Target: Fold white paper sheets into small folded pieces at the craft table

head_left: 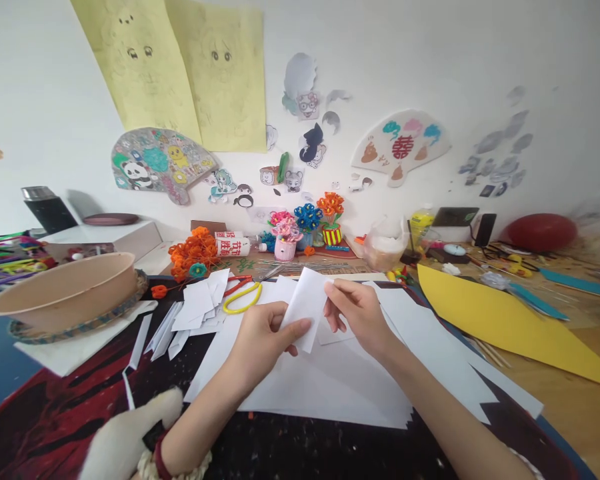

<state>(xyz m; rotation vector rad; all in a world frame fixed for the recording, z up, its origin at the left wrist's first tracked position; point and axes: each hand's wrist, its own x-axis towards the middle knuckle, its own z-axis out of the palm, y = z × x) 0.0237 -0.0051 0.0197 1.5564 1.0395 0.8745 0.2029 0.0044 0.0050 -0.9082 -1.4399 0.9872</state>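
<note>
A folded piece of white paper [303, 307] stands tilted between my two hands, above the large white sheets [330, 393] on the table. My left hand [267, 333] is closed on its lower left side, with the thumb pressed across the front. At the paper's upper right corner, the thumb and forefinger of my right hand [355, 310] pinch the edge. Beneath the right hand lies a smaller white piece [335, 331]. Left of my hands are scissors with yellow and red handles [243, 298] and a pile of cut white paper pieces [200, 303].
A beige basin [65, 287] stands at the left. Fuzzy orange flowers [194, 253], a plastic bottle [240, 245] and small flower pots [286, 248] line the back by the wall. Yellow card [510, 320] lies at the right. A white stuffed shape [125, 433] touches my left forearm.
</note>
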